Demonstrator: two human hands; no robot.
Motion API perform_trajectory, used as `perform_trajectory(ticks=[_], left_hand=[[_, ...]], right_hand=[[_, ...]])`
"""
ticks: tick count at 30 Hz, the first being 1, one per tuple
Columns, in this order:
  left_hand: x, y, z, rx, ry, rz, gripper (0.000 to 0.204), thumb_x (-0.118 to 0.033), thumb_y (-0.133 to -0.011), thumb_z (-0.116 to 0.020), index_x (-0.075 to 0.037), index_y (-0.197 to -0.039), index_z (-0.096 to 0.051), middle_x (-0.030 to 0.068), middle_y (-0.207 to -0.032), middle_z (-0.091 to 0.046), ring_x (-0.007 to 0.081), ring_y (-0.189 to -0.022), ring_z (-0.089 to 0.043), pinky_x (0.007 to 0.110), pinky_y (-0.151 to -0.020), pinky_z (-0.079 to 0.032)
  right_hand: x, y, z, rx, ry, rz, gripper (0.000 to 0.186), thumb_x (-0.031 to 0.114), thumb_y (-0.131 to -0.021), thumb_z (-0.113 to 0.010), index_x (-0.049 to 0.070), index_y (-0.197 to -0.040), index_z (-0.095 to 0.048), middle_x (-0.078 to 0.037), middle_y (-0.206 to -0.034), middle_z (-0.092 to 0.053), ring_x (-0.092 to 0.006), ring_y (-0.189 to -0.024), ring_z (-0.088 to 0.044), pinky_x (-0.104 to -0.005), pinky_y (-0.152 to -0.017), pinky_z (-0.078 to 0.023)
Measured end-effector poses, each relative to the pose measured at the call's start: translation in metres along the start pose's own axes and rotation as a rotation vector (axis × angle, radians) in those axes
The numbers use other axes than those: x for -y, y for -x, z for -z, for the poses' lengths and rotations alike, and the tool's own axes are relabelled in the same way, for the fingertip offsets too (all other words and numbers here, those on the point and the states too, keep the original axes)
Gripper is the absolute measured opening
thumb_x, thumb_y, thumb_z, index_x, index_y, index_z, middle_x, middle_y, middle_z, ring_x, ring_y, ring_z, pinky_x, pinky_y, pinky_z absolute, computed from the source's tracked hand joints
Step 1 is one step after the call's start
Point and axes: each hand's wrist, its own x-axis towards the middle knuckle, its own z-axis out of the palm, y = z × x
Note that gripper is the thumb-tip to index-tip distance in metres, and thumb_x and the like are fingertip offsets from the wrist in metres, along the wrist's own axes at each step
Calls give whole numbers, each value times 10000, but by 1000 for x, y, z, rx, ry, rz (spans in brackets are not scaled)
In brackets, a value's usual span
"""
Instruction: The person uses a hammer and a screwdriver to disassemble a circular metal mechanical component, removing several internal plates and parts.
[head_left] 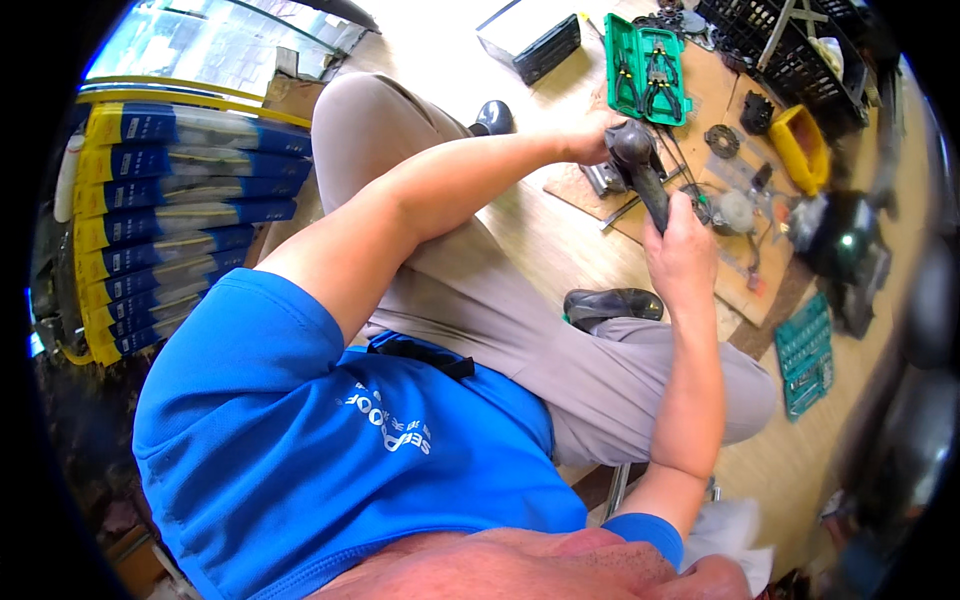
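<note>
A dark hand tool [634, 147] with a rounded head and long handle is held above a board. My right hand [678, 235] is closed around its handle. My left hand [592, 142] is closed at the head end, its fingertips partly hidden. Under and beside the tool are a silver metal part [605, 180], thin rods and, to the right, a greyish cluster of small parts [735, 210] on the cardboard-coloured board [740, 290]. An open green case [625, 60] with pliers lies just beyond my left hand.
Black crates [780, 45], a yellow container [800, 150], a round dark part [722, 141] and a black housing [845, 250] crowd the right. A teal socket case [805, 355] lies lower right. Stacked blue-yellow packages [180, 220] stand left. A black box [545, 50] sits at the back.
</note>
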Motion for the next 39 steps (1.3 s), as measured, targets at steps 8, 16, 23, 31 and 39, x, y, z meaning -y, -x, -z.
perform_trajectory(ticks=[8,16,23,31,39], left_hand=[[6,-5,17,-4,119,269,242,3,-712,-687,-103,-924,-643,60,-914,-678,181,-878,-636,333,-805,-502],[-128,-78,115,-101,55,154,315,-51,-772,-664,-67,-1085,-636,94,-928,-687,204,-875,-654,354,-764,-514],[-115,-79,119,-152,188,-178,255,122,-758,-513,-45,-946,-555,84,-868,-603,187,-850,-554,313,-783,-447],[-164,-65,141,26,-114,-196,301,142,-708,-489,2,-966,-556,210,-960,-598,392,-938,-587,409,-789,-458],[-146,-81,142,252,-361,-81,166,71,-743,-523,-8,-887,-547,187,-785,-583,363,-784,-608,414,-684,-470]], right_hand=[[-31,-15,-6,-165,-204,-236,294,233,-821,-680,26,-999,-572,-221,-782,-630,-386,-736,-633,-452,-660,-484],[-213,-26,-57,-475,-327,-979,319,235,-780,-665,-57,-908,-657,-216,-852,-682,-343,-813,-666,-428,-747,-503],[-318,34,-127,-175,-36,-1278,388,223,-769,-621,-75,-1017,-649,-251,-1065,-657,-347,-984,-655,-388,-857,-506],[-278,39,-163,-21,-1,-1455,319,191,-855,-579,-54,-1052,-633,-268,-1124,-626,-356,-1077,-615,-392,-922,-492],[-303,6,-218,-576,-348,-1688,435,102,-813,-622,-103,-1160,-459,-313,-1269,-483,-391,-1065,-600,-441,-874,-520]])
